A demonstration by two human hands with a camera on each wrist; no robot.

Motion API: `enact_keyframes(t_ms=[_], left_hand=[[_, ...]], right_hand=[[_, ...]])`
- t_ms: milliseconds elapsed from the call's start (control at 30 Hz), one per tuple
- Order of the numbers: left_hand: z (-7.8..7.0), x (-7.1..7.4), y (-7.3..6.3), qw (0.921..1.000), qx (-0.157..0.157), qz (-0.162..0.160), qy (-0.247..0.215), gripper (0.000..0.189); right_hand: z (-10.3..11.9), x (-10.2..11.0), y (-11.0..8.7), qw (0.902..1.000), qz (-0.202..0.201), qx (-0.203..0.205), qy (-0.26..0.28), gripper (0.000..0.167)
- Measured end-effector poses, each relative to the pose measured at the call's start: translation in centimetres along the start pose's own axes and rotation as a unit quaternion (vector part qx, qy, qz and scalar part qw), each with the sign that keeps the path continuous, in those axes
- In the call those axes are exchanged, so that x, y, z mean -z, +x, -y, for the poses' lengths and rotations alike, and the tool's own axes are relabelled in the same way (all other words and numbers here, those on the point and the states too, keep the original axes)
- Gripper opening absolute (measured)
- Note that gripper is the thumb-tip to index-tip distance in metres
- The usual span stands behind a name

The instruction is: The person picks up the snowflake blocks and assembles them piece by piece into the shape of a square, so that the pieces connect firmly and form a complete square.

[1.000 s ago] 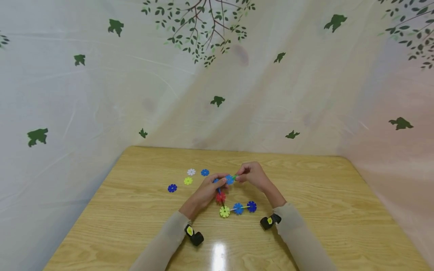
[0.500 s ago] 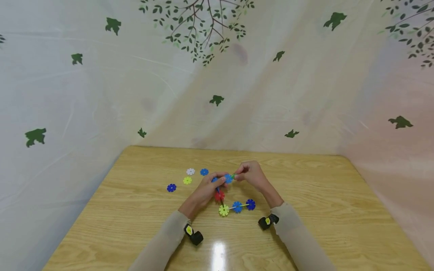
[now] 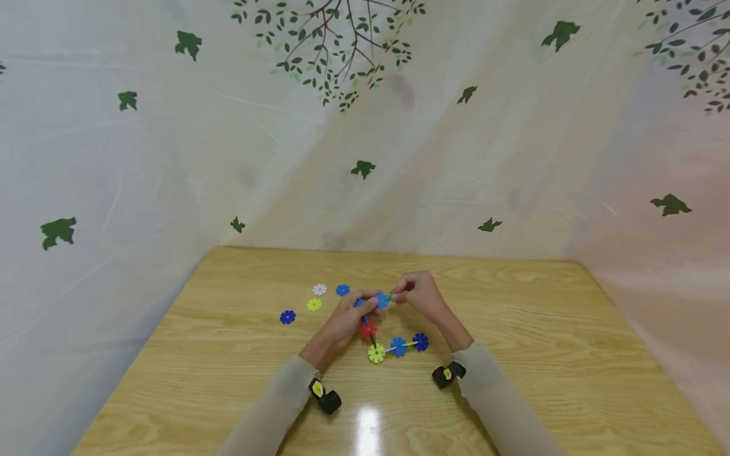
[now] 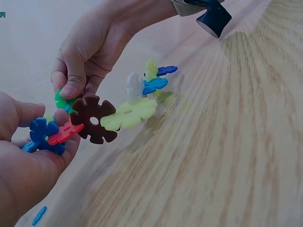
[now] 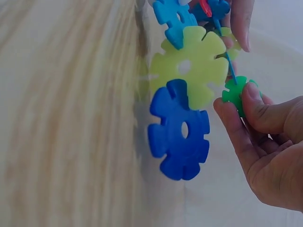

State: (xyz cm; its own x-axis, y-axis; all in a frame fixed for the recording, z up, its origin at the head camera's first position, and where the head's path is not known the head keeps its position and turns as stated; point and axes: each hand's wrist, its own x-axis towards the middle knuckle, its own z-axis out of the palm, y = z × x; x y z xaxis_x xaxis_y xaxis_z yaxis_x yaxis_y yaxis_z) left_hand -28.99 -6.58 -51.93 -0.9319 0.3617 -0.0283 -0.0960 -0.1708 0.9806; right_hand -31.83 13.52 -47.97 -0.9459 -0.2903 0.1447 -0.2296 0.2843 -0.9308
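Disc chain (image 3: 376, 353), two hands (image 3: 343, 322) (image 3: 424, 297), four loose discs (image 3: 288, 316)

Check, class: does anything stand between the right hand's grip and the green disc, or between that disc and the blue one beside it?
Nothing visible does: the right hand's grip pinches the green disc, which appears to touch the blue disc.

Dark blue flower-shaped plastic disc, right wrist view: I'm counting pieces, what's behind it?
A yellow flower-shaped plastic disc shows partly behind the dark blue disc; its overlapped edge is hidden.
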Motion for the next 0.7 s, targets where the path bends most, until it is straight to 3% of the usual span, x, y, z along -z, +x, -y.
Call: enact_keyframes(t_ms=[300,700], left_hand=[[-0.4,-0.2,-0.2,1.0000,0.003,-0.005,-0.004,0.039],[-0.4,0.3,0.0,0.9997,0.022,0.008,0.006,0.040]], right_hand=[[-0.2,0.0,0.1,1.0000,-0.006,0.000,0.007,0.007],[-0.2,1.0,0.2,0.9986,0.046,-0.026,0.008,0.005]])
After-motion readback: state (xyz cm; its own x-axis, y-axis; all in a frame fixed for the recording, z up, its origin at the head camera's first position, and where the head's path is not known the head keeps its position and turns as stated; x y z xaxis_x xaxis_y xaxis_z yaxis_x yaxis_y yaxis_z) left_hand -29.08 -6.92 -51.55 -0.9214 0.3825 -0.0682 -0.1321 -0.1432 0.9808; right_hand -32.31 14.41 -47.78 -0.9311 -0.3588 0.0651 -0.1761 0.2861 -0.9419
